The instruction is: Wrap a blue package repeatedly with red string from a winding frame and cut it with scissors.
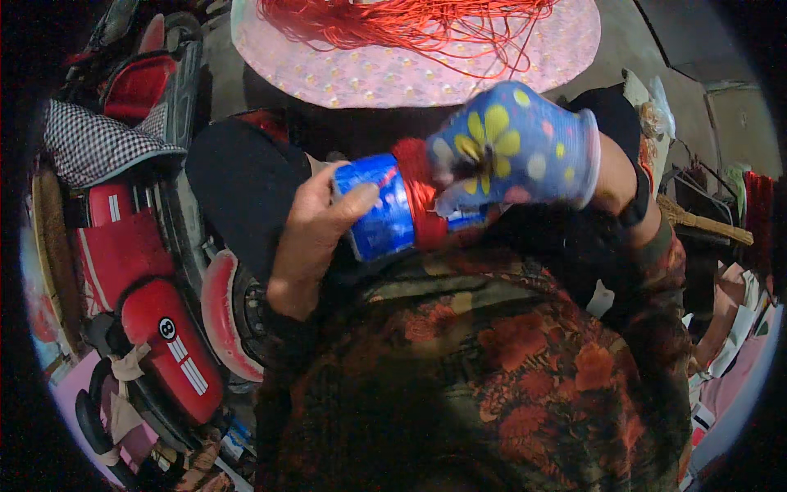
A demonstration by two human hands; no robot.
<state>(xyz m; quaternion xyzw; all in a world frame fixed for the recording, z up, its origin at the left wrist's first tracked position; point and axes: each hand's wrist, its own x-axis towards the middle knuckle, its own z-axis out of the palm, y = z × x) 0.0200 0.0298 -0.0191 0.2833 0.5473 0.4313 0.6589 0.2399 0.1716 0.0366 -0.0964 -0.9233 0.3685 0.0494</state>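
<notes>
My bare left hand (pixel 311 228) grips one end of a blue cylinder (pixel 381 221) that looks like a can, with the thumb lying along its side. Red cord (pixel 420 197) is wound in a thick band around the cylinder's middle. My right hand (pixel 516 152), in a blue glove with yellow flowers and dots, is closed beside the band, on the cord; its fingertips are partly hidden and smeared. The cylinder is tilted and held above my lap. A big loose heap of red cord (pixel 402 29) lies ahead on a round table.
The round table (pixel 336 90) has a pink patterned cover. On the left stand a red and black wheeled vehicle (pixel 172 353) and a black-and-white checked cloth (pixel 98 148). A straw broom (pixel 707 223) and assorted clutter are at the right.
</notes>
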